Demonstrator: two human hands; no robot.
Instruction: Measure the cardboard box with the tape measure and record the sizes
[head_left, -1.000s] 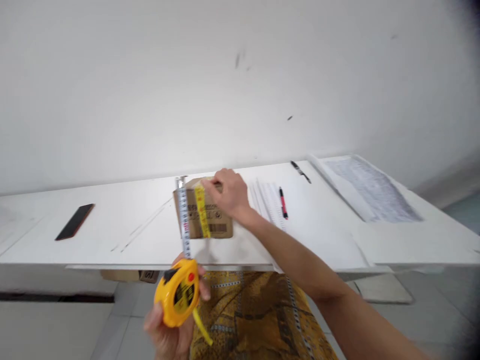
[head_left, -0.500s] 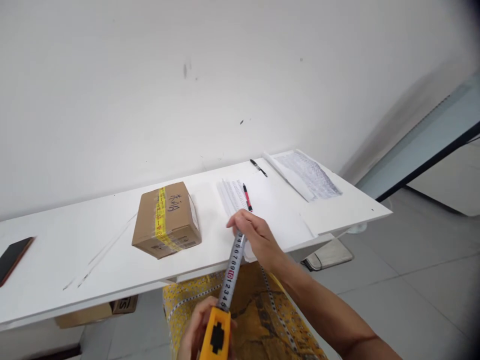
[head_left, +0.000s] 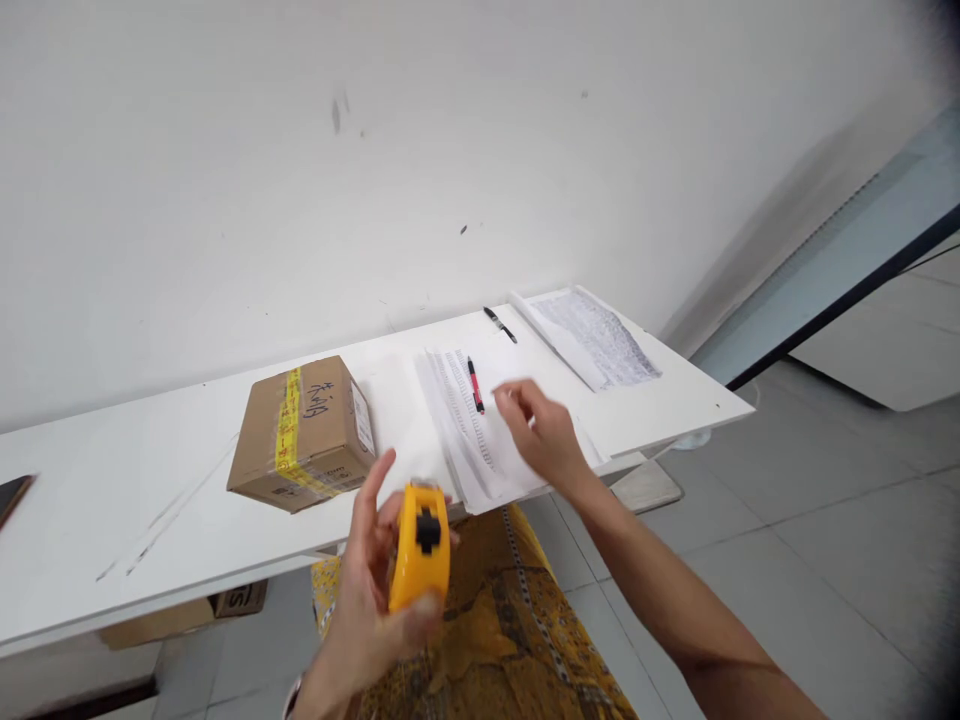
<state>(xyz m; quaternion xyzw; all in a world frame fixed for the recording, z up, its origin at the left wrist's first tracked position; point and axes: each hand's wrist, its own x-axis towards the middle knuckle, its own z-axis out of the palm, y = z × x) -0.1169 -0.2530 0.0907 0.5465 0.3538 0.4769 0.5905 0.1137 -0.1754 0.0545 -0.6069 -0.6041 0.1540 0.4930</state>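
Observation:
My left hand is closed around a yellow tape measure with a black button, held in front of the table's near edge. Its blade is drawn in; only the metal end tab shows at the top. My right hand hovers over the papers, fingers loosely curled with a gap by the thumb, and I see nothing in it. Just left of its fingertips lies a red and black pen on printed sheets. A taped cardboard box with handwriting on top sits to the left.
The white table stands along a wall. Toward its right end lie a black pen and a paper covered in dense marks. At the far left edge is a dark flat object. A cardboard carton shows below the table.
The measuring blade has run back into its case. My right hand has let go of its end and moved right and up over the papers. My left hand has risen slightly.

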